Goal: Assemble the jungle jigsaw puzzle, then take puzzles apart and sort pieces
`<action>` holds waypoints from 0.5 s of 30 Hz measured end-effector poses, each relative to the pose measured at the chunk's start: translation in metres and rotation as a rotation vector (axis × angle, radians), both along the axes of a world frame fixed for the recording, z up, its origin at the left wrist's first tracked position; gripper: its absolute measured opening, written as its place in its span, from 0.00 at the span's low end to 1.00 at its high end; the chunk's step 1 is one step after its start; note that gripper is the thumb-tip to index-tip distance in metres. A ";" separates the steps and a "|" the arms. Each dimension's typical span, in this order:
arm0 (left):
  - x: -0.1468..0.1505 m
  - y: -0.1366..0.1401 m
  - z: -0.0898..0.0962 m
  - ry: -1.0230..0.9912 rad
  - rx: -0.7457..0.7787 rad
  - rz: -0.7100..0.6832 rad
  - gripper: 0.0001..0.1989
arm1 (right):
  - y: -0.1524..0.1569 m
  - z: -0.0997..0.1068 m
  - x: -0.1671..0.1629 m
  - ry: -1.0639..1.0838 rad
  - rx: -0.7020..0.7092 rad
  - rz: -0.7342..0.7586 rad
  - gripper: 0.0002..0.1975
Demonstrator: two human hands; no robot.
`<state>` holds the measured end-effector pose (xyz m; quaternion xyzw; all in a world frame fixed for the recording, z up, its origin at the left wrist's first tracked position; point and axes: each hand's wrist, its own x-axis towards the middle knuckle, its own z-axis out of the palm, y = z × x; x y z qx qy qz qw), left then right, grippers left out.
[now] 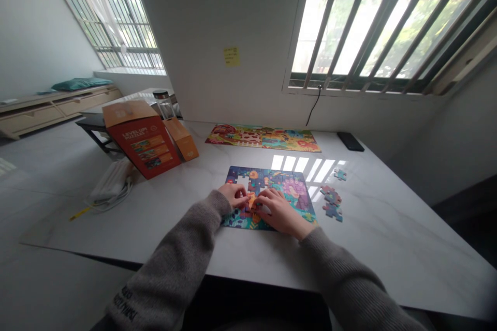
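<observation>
The puzzle (289, 189) lies at lower centre. Left hand (234, 195) and right hand (277, 210) meet at an orange piece (252, 199); I cannot tell whether either grip holds it.

The desk (171, 227) has a pale top with faint grey marbling and bright patches of barred window light. Near its front edge lies a partly assembled jigsaw puzzle (297, 191) with a dark blue border, gaps showing in its upper left. Behind it, toward the wall, a long panoramic puzzle (264, 137) lies flat. To the right are a cluster of loose puzzle pieces (332, 204), a light-blue puzzle piece (340, 174) and, farther back, a black smartphone (350, 141). On the left stand a red-orange puzzle box (149, 150) and a smaller orange carton (184, 139), beside a white corded object (112, 181).
</observation>
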<state>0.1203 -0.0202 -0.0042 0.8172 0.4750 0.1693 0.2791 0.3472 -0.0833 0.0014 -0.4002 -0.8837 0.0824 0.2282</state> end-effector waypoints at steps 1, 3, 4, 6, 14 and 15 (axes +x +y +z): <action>0.000 0.001 -0.001 0.006 -0.008 -0.015 0.10 | -0.001 0.001 0.000 0.002 -0.002 0.002 0.10; -0.001 0.001 -0.001 0.025 -0.027 -0.048 0.11 | -0.002 0.003 0.000 0.005 -0.002 0.003 0.09; -0.001 0.001 -0.001 0.034 -0.033 -0.059 0.11 | -0.003 0.003 0.000 0.006 -0.001 0.004 0.08; -0.002 0.001 -0.001 0.044 -0.034 -0.065 0.12 | -0.004 0.004 0.000 0.007 -0.001 0.007 0.07; -0.001 -0.007 0.003 0.036 -0.001 -0.067 0.10 | -0.005 0.003 0.001 -0.016 0.010 0.016 0.08; 0.000 -0.008 0.004 0.035 0.011 -0.065 0.10 | -0.005 0.003 0.000 -0.020 0.016 0.013 0.08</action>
